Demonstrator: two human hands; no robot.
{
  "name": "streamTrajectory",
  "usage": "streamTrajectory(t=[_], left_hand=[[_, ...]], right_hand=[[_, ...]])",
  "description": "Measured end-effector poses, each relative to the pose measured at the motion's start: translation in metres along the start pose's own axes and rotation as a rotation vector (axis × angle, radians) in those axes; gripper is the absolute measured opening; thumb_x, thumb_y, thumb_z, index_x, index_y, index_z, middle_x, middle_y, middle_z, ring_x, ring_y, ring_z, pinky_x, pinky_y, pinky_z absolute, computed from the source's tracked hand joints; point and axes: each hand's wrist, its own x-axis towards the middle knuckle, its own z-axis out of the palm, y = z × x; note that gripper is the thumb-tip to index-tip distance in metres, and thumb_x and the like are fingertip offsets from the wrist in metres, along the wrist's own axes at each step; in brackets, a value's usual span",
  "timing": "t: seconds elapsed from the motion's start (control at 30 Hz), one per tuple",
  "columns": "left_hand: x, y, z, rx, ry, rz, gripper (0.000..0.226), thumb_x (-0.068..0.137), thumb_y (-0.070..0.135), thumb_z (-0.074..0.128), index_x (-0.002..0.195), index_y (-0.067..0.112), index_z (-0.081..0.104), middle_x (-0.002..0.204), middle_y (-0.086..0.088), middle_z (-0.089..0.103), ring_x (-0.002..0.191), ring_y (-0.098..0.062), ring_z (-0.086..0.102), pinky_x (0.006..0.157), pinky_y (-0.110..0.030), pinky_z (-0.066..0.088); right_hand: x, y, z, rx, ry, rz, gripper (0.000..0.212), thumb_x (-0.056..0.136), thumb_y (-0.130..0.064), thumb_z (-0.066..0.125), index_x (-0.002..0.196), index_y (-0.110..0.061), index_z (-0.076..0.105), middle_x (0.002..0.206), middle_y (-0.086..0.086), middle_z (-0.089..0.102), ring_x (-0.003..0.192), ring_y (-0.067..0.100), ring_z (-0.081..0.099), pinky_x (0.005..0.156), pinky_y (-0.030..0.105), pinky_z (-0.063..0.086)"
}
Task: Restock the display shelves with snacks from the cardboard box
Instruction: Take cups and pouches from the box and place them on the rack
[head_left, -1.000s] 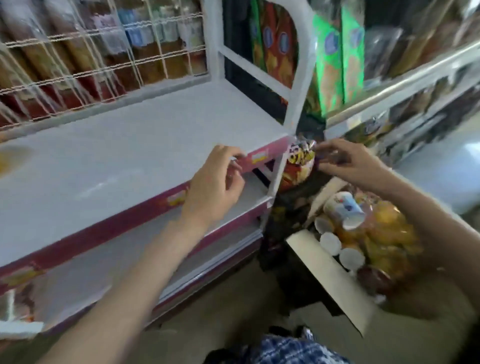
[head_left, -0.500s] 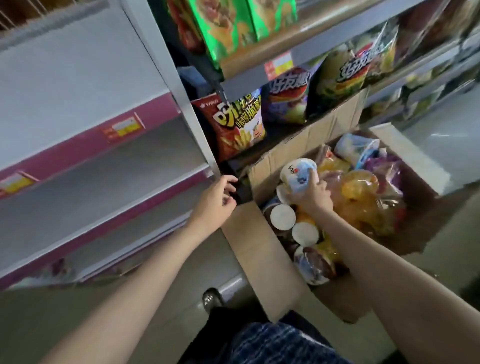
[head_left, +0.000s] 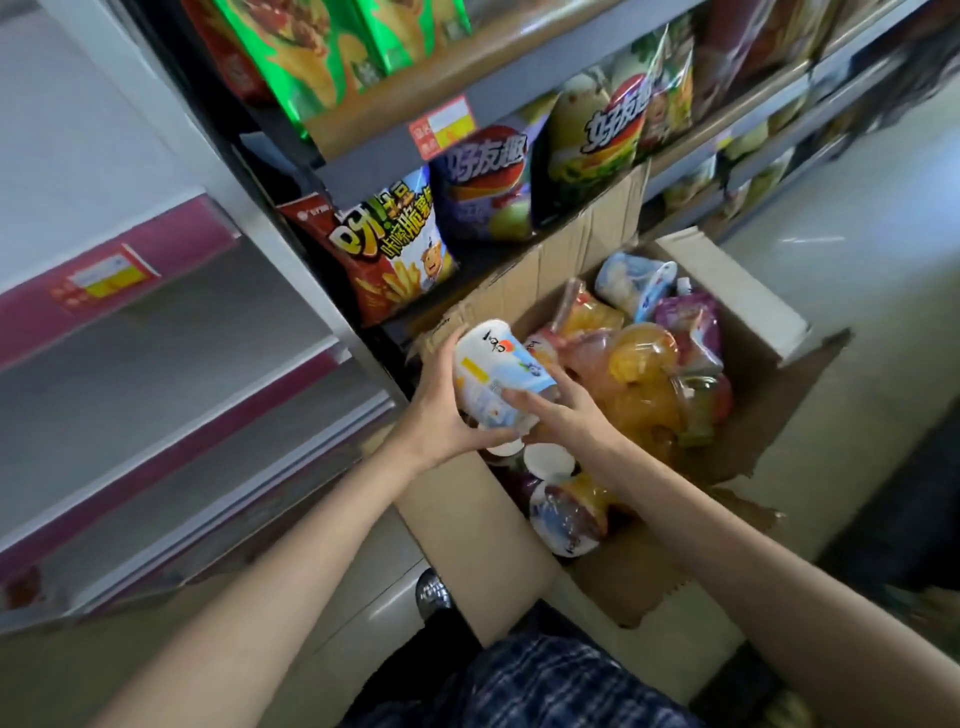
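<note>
An open cardboard box (head_left: 758, 431) stands on the floor, filled with jelly cups, pouches and white-lidded cups (head_left: 550, 460). Over its near-left corner both hands hold a stack of white and blue snack cups (head_left: 498, 374) lying on its side. My left hand (head_left: 441, 410) grips the stack from the left and underneath. My right hand (head_left: 556, 415) holds its lower right side, fingers wrapped round it. The white and magenta display shelves (head_left: 171, 415) stand at the left with nothing on them.
A darker rack behind the box carries chip bags: a red fries bag (head_left: 384, 254), purple bags (head_left: 483, 182) and green bags (head_left: 332, 47) above. A box flap (head_left: 478, 545) juts toward me. Pale floor lies right of the box.
My right hand has lifted the cup stack out of the box. My left hand has moved from the shelf post onto the stack. The camera has tilted further toward the box.
</note>
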Motion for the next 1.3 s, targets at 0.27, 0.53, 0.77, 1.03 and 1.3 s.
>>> streamTrajectory(t=[0.27, 0.53, 0.77, 1.03, 1.3], left_hand=[[-0.045, -0.013, -0.05, 0.015, 0.269, -0.171, 0.105, 0.052, 0.035, 0.082, 0.138, 0.026, 0.022, 0.127, 0.006, 0.033, 0.118, -0.01, 0.04, 0.091, -0.033, 0.05], [-0.079, -0.033, -0.07, 0.194, 0.312, -0.248, 0.106, 0.06, 0.022, 0.084, 0.142, 0.021, 0.018, 0.122, 0.011, 0.03, 0.111, -0.007, 0.039, 0.094, -0.038, 0.046], [-0.07, -0.018, -0.071, 0.232, 0.292, -0.116, 0.108, 0.056, 0.024, 0.084, 0.143, 0.021, 0.019, 0.121, 0.006, 0.033, 0.114, -0.012, 0.04, 0.091, -0.031, 0.046], [-0.054, 0.005, -0.076, 0.244, 0.396, -0.03, 0.098, 0.06, 0.018, 0.083, 0.139, 0.016, 0.025, 0.12, -0.006, 0.039, 0.106, -0.008, 0.036, 0.078, -0.01, 0.031], [-0.07, 0.046, -0.106, 0.237, 0.546, 0.23, 0.101, 0.056, 0.024, 0.087, 0.136, 0.032, 0.025, 0.115, 0.013, 0.031, 0.102, -0.011, 0.046, 0.082, -0.007, 0.04]], right_hand=[[0.07, 0.042, -0.016, -0.906, -0.15, -0.045, 0.071, 0.092, -0.024, 0.058, 0.149, -0.02, 0.016, 0.147, 0.013, 0.033, 0.133, 0.031, 0.037, 0.104, 0.034, 0.035], [0.116, 0.102, 0.025, -1.736, -0.251, -0.189, 0.076, 0.081, -0.037, 0.068, 0.141, -0.019, 0.025, 0.145, 0.015, 0.026, 0.134, 0.039, 0.027, 0.104, 0.045, 0.033], [0.079, 0.091, -0.005, -1.439, -0.14, -0.245, 0.086, 0.071, -0.028, 0.077, 0.141, -0.02, 0.029, 0.136, 0.007, 0.033, 0.12, 0.034, 0.038, 0.101, 0.045, 0.034], [0.047, 0.016, -0.053, -0.962, 0.016, -0.419, 0.085, 0.056, -0.034, 0.087, 0.127, -0.017, 0.045, 0.123, 0.006, 0.052, 0.112, 0.028, 0.053, 0.09, 0.039, 0.044], [-0.012, -0.083, -0.03, 0.496, -0.233, -0.252, 0.112, 0.043, -0.037, 0.091, 0.135, -0.006, 0.036, 0.121, 0.012, 0.058, 0.107, 0.025, 0.061, 0.078, 0.033, 0.056]])
